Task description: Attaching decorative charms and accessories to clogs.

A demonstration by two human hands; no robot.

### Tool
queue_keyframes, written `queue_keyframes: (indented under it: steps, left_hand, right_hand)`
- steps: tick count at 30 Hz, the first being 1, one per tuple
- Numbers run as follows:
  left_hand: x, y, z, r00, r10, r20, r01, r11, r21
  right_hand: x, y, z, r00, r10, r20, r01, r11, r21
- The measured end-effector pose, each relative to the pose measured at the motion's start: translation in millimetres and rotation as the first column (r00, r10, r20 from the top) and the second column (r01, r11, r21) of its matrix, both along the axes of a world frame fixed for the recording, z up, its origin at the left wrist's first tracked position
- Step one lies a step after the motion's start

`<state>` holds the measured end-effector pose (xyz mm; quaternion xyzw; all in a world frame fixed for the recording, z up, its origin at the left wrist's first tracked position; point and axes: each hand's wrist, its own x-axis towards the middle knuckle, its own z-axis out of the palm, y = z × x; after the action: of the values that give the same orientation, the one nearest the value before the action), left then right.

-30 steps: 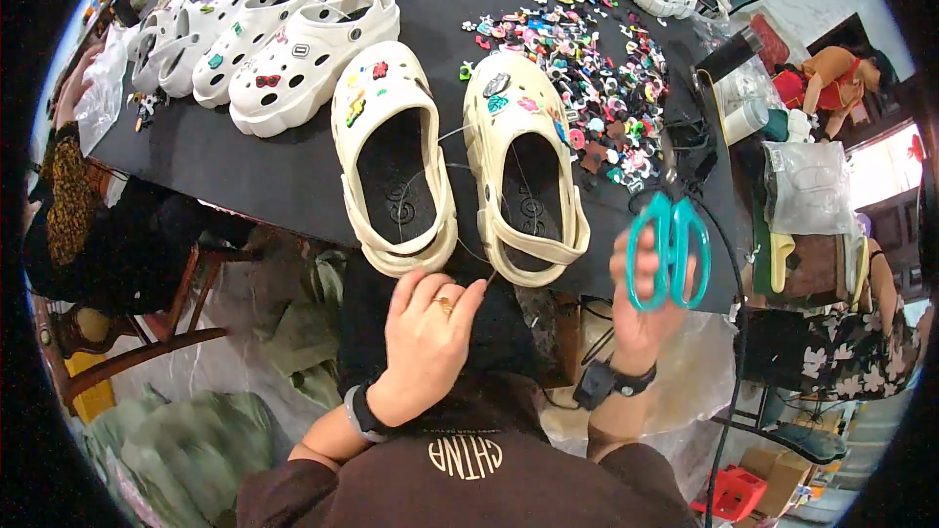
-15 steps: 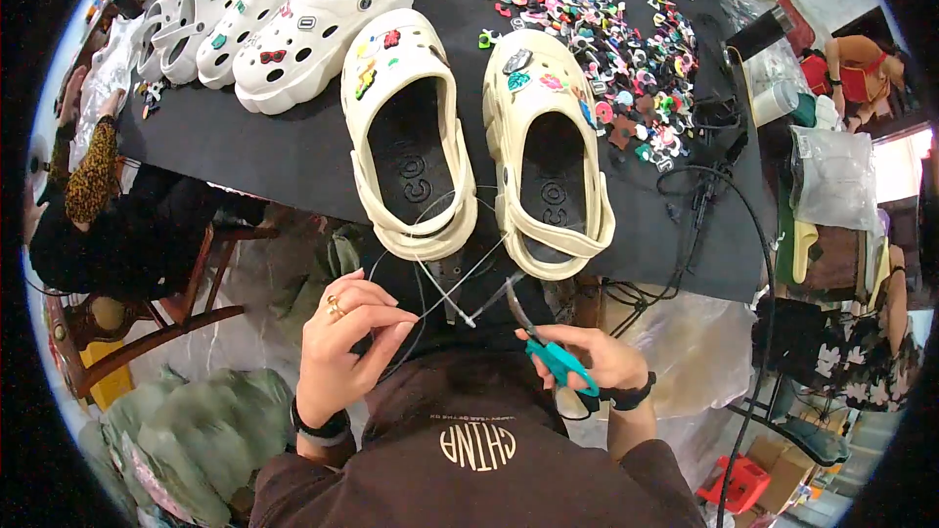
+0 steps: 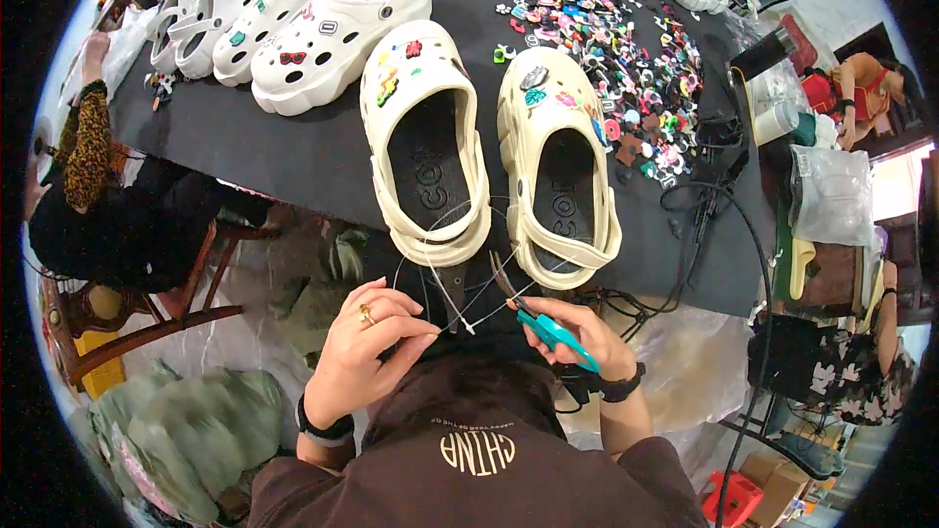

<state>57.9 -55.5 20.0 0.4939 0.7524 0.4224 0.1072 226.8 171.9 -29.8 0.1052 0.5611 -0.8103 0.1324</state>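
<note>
Left grip: the left hand (image 3: 370, 352) hangs just short of the near edge, thumb and forefinger pinched together at a thin strand of clear cord (image 3: 452, 305); the other fingers curl loosely, a ring on one.
Right grip: the right hand (image 3: 595, 340) is wrapped around the teal handles of the scissors (image 3: 550, 330), with hardly any gap between fingers and plastic.
Blades: they point away from the wearer and slightly left, into the space between the two heels; from where I stand I cannot tell how far they are parted.
Cord: strands run from the heels of both clogs and come together at a small white end (image 3: 469, 330) between the hands.
Cream clogs: the left clog (image 3: 430, 152) and the right clog (image 3: 562, 181) lie side by side, toes away from the wearer, heels right at the near edge of the dark counter (image 3: 313, 161).
Open room: a narrow strip of bare surface parts the two clogs; a wider bare patch lies left of them, short of the white clogs (image 3: 323, 54).
Right flank: a heap of colourful charms (image 3: 636, 73) crowds beyond the right clog's toe, with bare counter nearer the edge.
Below the edge: black cables (image 3: 641, 308) dangle near the right hand.
</note>
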Motion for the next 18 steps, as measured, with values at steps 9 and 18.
queue_keyframes:
  steps: [9, 18]
  left_hand:
    - [-16, -10, 1, 0.975, -0.095, 0.201, 0.071, 0.990, 0.121]
    - [-77, -101, -14, 0.361, -0.901, 0.240, 0.202, 0.327, 0.923]
  right_hand:
    - [18, 16, 7, 0.998, -0.062, 0.016, 0.062, 0.998, 0.033]
    - [52, 47, -16, 0.921, 0.009, -0.390, 0.031, 0.995, 0.096]
